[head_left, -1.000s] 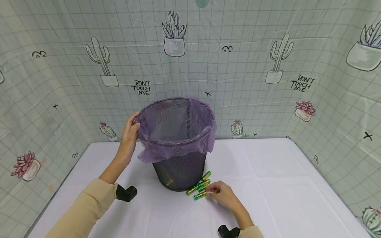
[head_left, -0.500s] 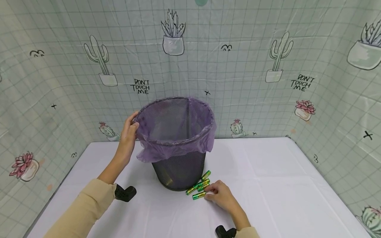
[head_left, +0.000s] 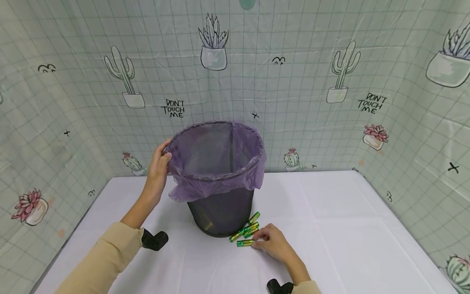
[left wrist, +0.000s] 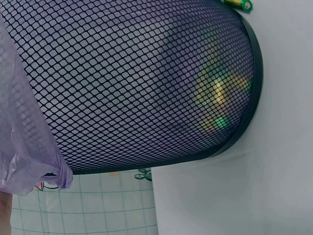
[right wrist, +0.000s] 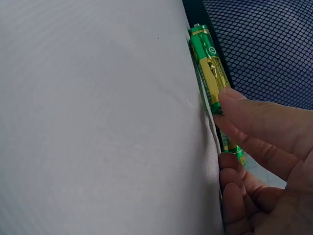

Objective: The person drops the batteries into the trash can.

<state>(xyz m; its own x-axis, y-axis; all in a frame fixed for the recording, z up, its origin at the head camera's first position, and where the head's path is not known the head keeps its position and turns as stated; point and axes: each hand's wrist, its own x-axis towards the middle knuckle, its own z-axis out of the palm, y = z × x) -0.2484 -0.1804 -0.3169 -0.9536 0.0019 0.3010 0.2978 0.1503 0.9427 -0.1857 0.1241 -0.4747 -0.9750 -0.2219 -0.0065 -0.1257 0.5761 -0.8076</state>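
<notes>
A black mesh wastebasket (head_left: 220, 212) stands on the table, lined with a purple plastic bag (head_left: 213, 188) folded over its rim. My left hand (head_left: 158, 173) holds the rim on the left side, thumb on the bag. My right hand (head_left: 271, 243) is low by the basket's front right, thumb and forefinger pinching one end of a green and gold battery (head_left: 245, 243). In the right wrist view, the thumb (right wrist: 234, 95) lies over the end of that battery (right wrist: 210, 71). Several more batteries (head_left: 251, 232) lie close against the basket's foot.
Blurred green and yellow shapes (left wrist: 217, 93) show through the mesh at the basket's bottom. A white cloth covers the table (head_left: 312, 212). A cactus-printed curtain (head_left: 308, 122) rises behind and at both sides. Black wrist mounts (head_left: 155, 240) sit at the sleeves.
The pinched battery has swung from a slant to nearly level in the head view and shifted slightly left with my right hand. My left hand keeps its place on the rim.
</notes>
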